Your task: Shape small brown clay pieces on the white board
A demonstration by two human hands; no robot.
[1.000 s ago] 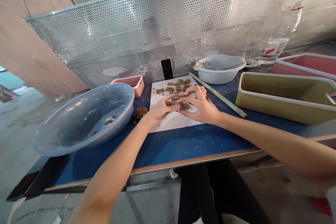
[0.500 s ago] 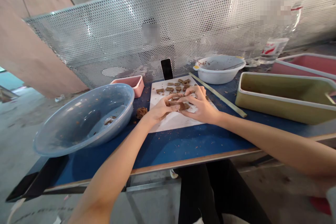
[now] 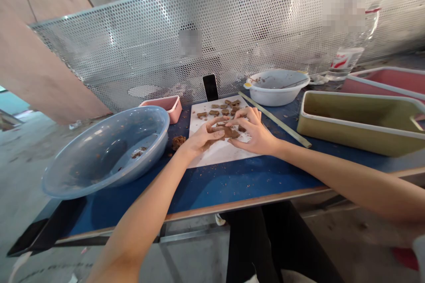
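Note:
My left hand (image 3: 201, 136) and my right hand (image 3: 253, 132) meet over a white board (image 3: 219, 152) on the blue table. Both pinch a flat brown piece of clay (image 3: 226, 131) held between their fingertips, just above the board. Several small brown clay pieces (image 3: 223, 108) lie in rows at the board's far end. A loose brown clay lump (image 3: 178, 141) sits on the table just left of the board.
A large blue basin (image 3: 105, 150) stands at the left, a pink tub (image 3: 165, 105) behind it. A black phone (image 3: 210, 87) leans on the perforated metal screen. A white bowl (image 3: 278, 86), a long stick (image 3: 274, 119), an olive tray (image 3: 358, 119) and a pink tray (image 3: 392, 79) fill the right.
Both hands stay together on the clay piece; the fingers have shifted slightly, with the right fingertips pressing lower on it. Nothing else has moved.

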